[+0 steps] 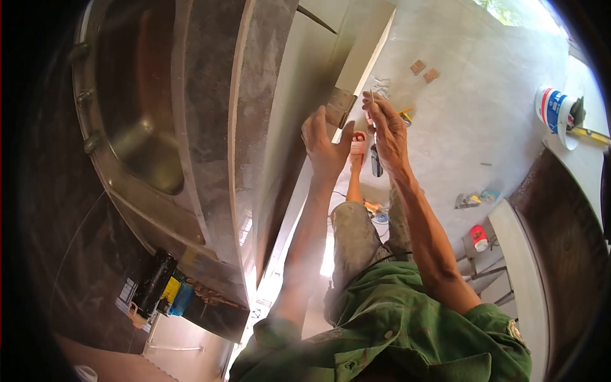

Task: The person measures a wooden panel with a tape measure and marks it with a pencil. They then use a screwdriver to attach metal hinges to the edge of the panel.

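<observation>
My left hand (326,145) is curved around the end of a pale cabinet board (366,54), its fingers and thumb at opposite sides of a flat metal hinge (340,105) that lies against the board. Just to the right, my right hand (389,130) is closed, thumb against the fingertips. A thin, light-coloured stick-like piece (372,97) rises from that pinch; its exact kind does not show. Below the right hand is a dark elongated object (376,162), partly covered by it in this view.
A steel sink (143,149) set in a dark countertop (76,248) is on the left. Small brown squares (424,71), loose metal pieces (382,86) and a red container (478,237) lie on the pale floor (458,137). A white-and-blue bucket (555,109) stands at right.
</observation>
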Action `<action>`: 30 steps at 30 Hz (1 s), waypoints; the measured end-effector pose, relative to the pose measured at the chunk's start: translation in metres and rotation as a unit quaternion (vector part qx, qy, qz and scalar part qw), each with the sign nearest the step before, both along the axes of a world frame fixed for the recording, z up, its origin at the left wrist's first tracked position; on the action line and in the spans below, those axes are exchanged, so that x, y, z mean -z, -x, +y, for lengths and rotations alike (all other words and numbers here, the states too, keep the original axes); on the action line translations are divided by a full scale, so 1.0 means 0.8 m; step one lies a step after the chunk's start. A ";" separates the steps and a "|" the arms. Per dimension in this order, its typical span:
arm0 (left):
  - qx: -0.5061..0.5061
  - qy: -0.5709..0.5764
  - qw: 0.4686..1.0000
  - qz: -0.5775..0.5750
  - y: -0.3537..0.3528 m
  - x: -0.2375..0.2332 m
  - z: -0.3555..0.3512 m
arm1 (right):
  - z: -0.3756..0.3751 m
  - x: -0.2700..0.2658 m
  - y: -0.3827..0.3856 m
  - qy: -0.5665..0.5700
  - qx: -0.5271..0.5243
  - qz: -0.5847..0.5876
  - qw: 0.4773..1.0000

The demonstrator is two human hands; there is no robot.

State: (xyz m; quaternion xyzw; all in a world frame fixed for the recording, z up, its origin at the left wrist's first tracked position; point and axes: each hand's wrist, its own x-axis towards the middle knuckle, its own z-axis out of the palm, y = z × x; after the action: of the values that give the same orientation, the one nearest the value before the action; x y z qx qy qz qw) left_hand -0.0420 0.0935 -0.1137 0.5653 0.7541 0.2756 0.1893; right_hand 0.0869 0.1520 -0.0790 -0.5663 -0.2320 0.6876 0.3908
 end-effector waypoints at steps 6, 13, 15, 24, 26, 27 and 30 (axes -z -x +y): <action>-0.011 -0.015 0.999 0.029 -0.003 -0.011 0.006 | -0.001 0.013 0.004 -0.006 0.006 0.034 0.999; -0.004 -0.028 1.000 -0.002 0.001 0.000 0.008 | -0.004 0.014 0.005 -0.006 0.007 0.037 0.999; -0.002 -0.026 1.000 0.001 0.000 -0.003 0.011 | -0.004 0.015 0.005 -0.008 0.004 0.038 0.999; -0.001 -0.007 1.000 -0.008 0.000 0.002 0.014 | -0.004 0.013 0.006 -0.011 -0.002 0.025 1.000; 0.000 -0.005 1.000 -0.004 0.001 0.002 0.014 | -0.003 0.011 0.006 -0.009 -0.002 0.027 1.000; 0.001 -0.006 1.000 -0.004 0.002 0.002 0.014 | -0.004 0.012 0.006 -0.009 0.000 0.028 1.000; -0.001 -0.008 1.000 -0.010 0.001 0.001 0.016 | -0.003 0.013 0.006 -0.005 0.003 0.028 1.000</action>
State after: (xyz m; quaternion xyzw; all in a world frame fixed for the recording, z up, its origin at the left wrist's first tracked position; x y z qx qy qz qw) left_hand -0.0428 0.1063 -0.1145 0.5636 0.7504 0.2872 0.1918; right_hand 0.0822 0.1493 -0.0896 -0.5452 -0.2230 0.7010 0.4020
